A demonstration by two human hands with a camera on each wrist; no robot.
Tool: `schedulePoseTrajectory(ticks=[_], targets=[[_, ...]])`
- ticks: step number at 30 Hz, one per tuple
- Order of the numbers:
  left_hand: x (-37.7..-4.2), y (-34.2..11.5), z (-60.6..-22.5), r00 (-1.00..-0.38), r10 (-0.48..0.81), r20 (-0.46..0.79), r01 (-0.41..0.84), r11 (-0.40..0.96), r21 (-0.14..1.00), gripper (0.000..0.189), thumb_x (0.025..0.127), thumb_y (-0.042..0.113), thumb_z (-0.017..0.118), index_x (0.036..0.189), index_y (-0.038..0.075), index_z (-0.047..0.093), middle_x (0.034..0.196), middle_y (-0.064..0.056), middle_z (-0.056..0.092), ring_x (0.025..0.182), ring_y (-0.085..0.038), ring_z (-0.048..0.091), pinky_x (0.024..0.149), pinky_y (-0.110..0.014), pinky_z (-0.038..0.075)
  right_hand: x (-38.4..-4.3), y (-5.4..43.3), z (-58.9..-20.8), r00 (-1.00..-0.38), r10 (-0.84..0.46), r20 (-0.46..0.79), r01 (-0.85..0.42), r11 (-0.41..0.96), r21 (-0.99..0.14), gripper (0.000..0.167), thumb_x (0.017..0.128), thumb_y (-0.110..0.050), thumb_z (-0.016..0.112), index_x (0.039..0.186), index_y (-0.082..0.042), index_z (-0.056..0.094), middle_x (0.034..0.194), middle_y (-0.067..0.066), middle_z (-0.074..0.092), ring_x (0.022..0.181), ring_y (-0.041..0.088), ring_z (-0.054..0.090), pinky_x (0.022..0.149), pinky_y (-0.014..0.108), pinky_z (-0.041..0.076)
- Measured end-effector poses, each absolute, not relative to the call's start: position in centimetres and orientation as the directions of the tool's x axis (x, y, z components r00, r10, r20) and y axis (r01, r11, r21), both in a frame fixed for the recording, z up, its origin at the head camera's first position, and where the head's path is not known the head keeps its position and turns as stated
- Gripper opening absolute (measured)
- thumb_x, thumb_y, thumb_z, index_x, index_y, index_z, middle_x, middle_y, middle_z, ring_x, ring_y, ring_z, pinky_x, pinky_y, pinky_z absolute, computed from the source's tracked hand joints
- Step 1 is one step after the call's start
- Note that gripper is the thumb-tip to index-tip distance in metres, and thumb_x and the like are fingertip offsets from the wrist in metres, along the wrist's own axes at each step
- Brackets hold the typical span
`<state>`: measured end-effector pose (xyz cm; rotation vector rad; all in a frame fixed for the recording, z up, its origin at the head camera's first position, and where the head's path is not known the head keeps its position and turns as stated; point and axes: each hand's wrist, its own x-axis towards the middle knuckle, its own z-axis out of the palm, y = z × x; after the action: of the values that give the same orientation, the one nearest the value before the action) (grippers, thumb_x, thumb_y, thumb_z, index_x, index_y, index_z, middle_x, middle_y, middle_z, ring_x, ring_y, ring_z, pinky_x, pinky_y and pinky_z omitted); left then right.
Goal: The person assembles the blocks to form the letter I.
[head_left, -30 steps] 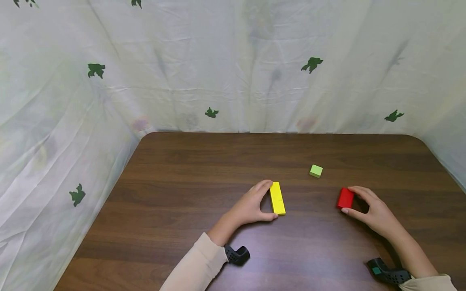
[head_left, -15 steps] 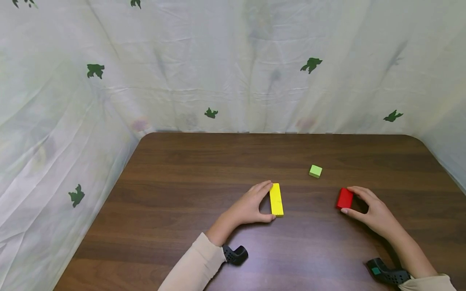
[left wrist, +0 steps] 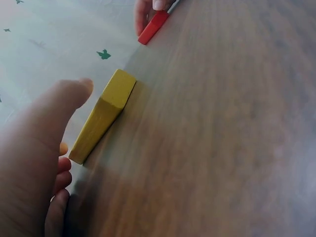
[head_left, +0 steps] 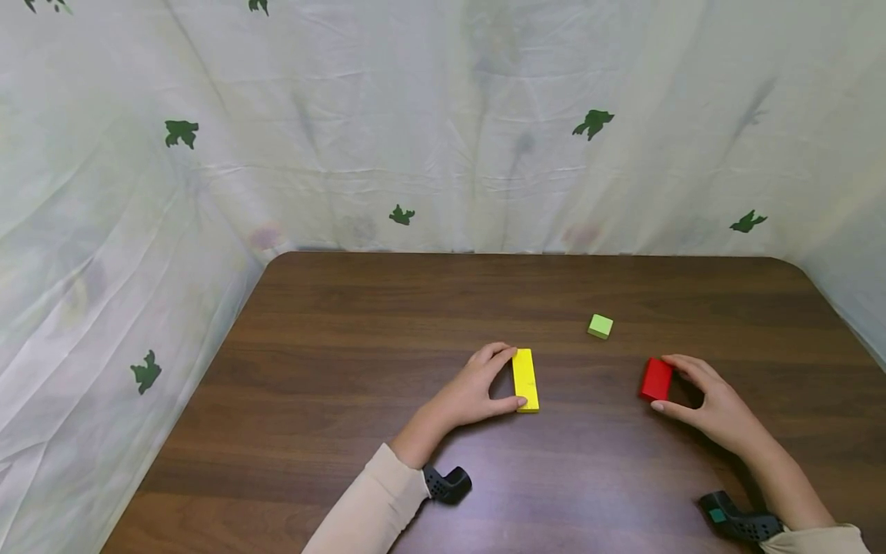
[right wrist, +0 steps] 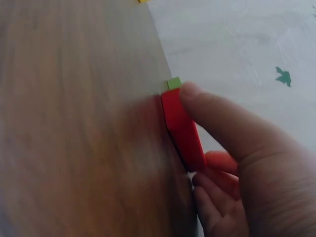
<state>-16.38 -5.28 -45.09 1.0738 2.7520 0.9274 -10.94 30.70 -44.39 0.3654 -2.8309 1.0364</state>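
Observation:
A yellow block [head_left: 525,381] lies flat on the brown table [head_left: 332,346]. Beside it is the left hand [head_left: 471,394], fingers near its far end and thumb over its near end. In the left wrist view the thumb [left wrist: 74,94] stands apart from the yellow block [left wrist: 101,116]. Farther right lies a red block [head_left: 655,379], with the right hand [head_left: 713,408] around its right side. The right thumb sits just off the red block's near end in the head view. It overlaps the red block [right wrist: 182,131] in the right wrist view; contact is unclear.
A small light green block [head_left: 600,326] sits behind and between the two larger blocks. Pale cloth with green leaf shapes [head_left: 443,138] hangs behind the table's far edge and along the left side. Black wrist cameras [head_left: 448,485] are worn on both wrists.
The yellow block shifted slightly left and nearer with the left hand, then stopped. The left thumb has since lifted from its near end. The right thumb has drawn slightly away from the red block.

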Motion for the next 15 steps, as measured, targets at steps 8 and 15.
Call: schedulePoseTrajectory(ticks=[8, 15], targets=[[-16.34, -5.29, -45.09, -0.754, 0.628, 0.193, 0.62, 0.583, 0.525, 0.069, 0.078, 0.039, 0.065, 0.133, 0.004, 0.041, 0.128, -0.009, 0.039, 0.116, -0.022, 0.038, 0.096, -0.033, 0.033, -10.87, 31.06, -44.47, -0.965, -0.211, 0.156, -0.262, 0.726, -0.635, 0.071, 0.074, -0.026, 0.075, 0.13, 0.001, 0.04, 0.128, 0.018, 0.036, 0.109, 0.039, 0.038, 0.082, -0.002, 0.018], [-16.27, -5.26, -44.96, -0.763, 0.623, 0.171, 0.604, 0.594, 0.531, 0.069, 0.078, 0.038, 0.065, 0.133, 0.005, 0.04, 0.129, -0.009, 0.039, 0.117, -0.023, 0.038, 0.096, -0.034, 0.033, -11.01, 31.01, -44.63, -0.965, -0.194, 0.178, -0.263, 0.75, -0.606, 0.067, 0.072, -0.027, 0.075, 0.124, 0.002, 0.044, 0.124, 0.017, 0.04, 0.105, 0.036, 0.041, 0.08, 0.0, 0.021]])
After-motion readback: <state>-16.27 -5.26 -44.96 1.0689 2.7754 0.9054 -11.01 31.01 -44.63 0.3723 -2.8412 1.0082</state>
